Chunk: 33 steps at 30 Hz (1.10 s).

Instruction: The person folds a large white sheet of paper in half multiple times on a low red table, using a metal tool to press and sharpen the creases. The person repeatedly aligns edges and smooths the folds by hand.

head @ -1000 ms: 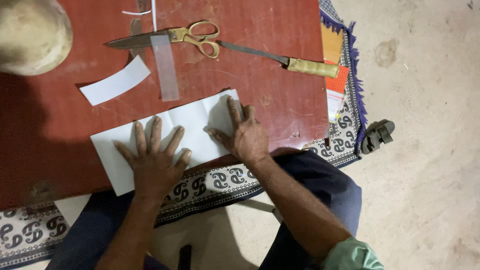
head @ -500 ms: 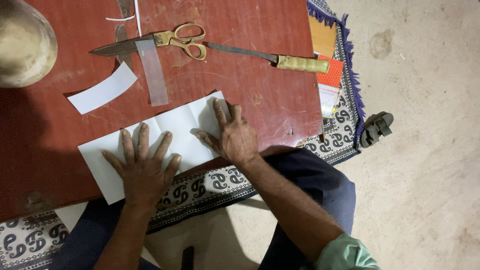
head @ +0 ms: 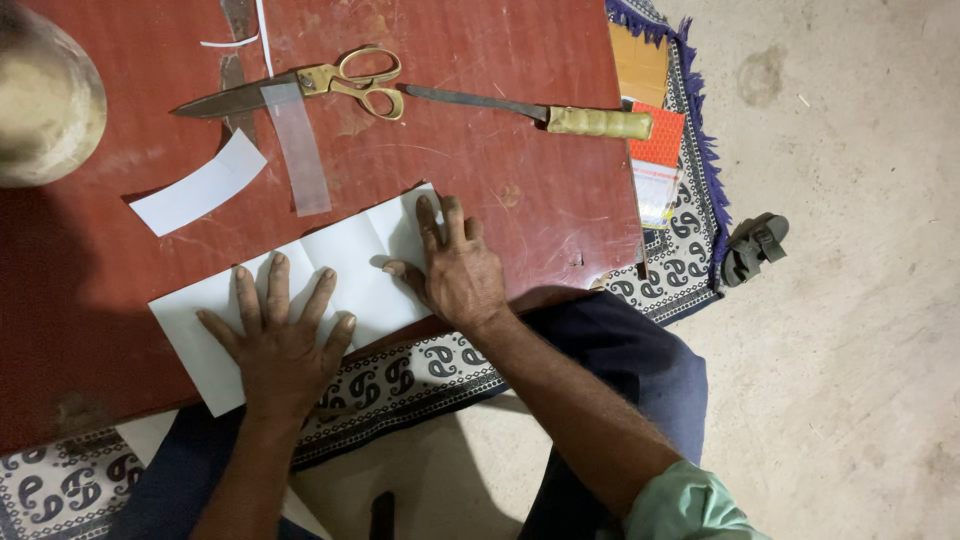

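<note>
Left hand (head: pixel 275 335) flat, fingers spread, palm down on the white paper sheet (head: pixel 340 265) at the near edge of the red table (head: pixel 500 190); right hand (head: pixel 455 270) flat beside it, fingers together, pressing the sheet's right end. Beyond: small white paper strip (head: pixel 200 185), clear strip (head: pixel 298 145); furthest, brass-handled scissors (head: pixel 300 85) and knife (head: pixel 540 112).

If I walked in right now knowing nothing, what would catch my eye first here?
Two bare hands pressed flat on a white creased sheet of paper at the near edge of a reddish-brown wooden table: the left hand with spread fingers, the right hand at its right end. Beyond them lie brass-handled scissors and a long knife with a yellowish handle.
</note>
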Available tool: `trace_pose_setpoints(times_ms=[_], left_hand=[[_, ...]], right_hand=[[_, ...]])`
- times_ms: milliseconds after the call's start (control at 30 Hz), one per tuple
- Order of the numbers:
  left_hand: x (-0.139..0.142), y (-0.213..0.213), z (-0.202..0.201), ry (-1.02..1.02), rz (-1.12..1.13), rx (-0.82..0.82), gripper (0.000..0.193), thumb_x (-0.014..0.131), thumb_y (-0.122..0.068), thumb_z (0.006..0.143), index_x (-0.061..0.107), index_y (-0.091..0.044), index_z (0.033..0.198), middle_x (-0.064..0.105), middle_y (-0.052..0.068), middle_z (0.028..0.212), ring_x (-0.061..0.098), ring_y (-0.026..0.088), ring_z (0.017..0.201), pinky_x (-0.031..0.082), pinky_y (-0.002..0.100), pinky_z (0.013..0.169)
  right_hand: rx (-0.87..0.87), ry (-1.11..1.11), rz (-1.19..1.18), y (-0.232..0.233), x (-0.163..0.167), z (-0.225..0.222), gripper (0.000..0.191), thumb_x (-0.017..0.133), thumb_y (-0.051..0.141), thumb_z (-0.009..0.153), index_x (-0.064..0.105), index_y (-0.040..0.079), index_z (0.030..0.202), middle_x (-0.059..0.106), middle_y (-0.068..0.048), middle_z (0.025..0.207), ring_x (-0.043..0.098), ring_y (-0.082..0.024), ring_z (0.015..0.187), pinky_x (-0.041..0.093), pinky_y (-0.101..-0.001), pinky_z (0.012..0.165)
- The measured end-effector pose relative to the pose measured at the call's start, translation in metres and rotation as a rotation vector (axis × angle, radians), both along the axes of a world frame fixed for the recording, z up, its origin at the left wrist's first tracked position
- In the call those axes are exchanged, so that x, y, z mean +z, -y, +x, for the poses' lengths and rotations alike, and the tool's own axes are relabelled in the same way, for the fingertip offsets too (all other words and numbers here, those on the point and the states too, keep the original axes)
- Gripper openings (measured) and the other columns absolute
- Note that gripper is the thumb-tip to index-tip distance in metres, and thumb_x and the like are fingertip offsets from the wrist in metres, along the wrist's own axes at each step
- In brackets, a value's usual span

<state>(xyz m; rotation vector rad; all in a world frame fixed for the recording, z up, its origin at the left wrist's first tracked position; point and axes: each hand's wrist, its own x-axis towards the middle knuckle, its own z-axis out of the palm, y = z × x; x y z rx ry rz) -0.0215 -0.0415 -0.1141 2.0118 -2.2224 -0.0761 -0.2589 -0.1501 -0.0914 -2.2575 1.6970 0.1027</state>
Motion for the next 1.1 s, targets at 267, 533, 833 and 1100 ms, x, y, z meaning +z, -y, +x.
trace_pose_setpoints(times_ms=[267, 533, 833, 1100], left_hand=[[-0.0007, 0.0012, 0.0, 0.008, -0.018, -0.003, 0.063, 0.033, -0.069, 0.109, 0.059, -0.03, 0.151, 0.028, 0.011, 0.169, 0.013, 0.038, 0.161, -0.008, 0.074, 0.117], [-0.0005, 0.0007, 0.0011, 0.006, -0.042, -0.013, 0.061, 0.035, -0.069, 0.111, 0.062, -0.03, 0.149, 0.031, 0.012, 0.169, 0.014, 0.039, 0.161, -0.01, 0.074, 0.121], [-0.0023, -0.0022, 0.0024, 0.066, -0.032, -0.016, 0.065, 0.034, -0.07, 0.109, 0.061, -0.029, 0.151, 0.032, 0.013, 0.169, 0.015, 0.039, 0.161, -0.01, 0.071, 0.122], [-0.0053, -0.0016, 0.0049, 0.119, -0.048, -0.027, 0.064, 0.035, -0.07, 0.11, 0.061, -0.03, 0.153, 0.034, 0.013, 0.169, 0.017, 0.039, 0.162, -0.012, 0.068, 0.122]], right_hand=[[0.015, 0.065, -0.192, -0.0018, -0.003, 0.0017, 0.096, 0.05, 0.074, 0.093, 0.044, -0.002, 0.151, 0.023, -0.012, 0.161, 0.054, -0.031, 0.109, 0.063, -0.0334, 0.053], [0.031, 0.139, -0.228, -0.0058, -0.0064, -0.0003, 0.093, 0.053, 0.071, 0.094, 0.051, -0.007, 0.146, 0.027, -0.014, 0.16, 0.056, -0.032, 0.107, 0.063, -0.0376, 0.059], [0.056, 0.136, -0.205, -0.0046, -0.0039, -0.0008, 0.091, 0.053, 0.071, 0.095, 0.056, -0.009, 0.139, 0.025, -0.016, 0.163, 0.058, -0.033, 0.106, 0.064, -0.0387, 0.062], [0.05, 0.114, -0.114, 0.0006, -0.0018, 0.0009, 0.094, 0.049, 0.074, 0.093, 0.056, -0.007, 0.138, 0.023, -0.018, 0.161, 0.059, -0.033, 0.104, 0.065, -0.0409, 0.059]])
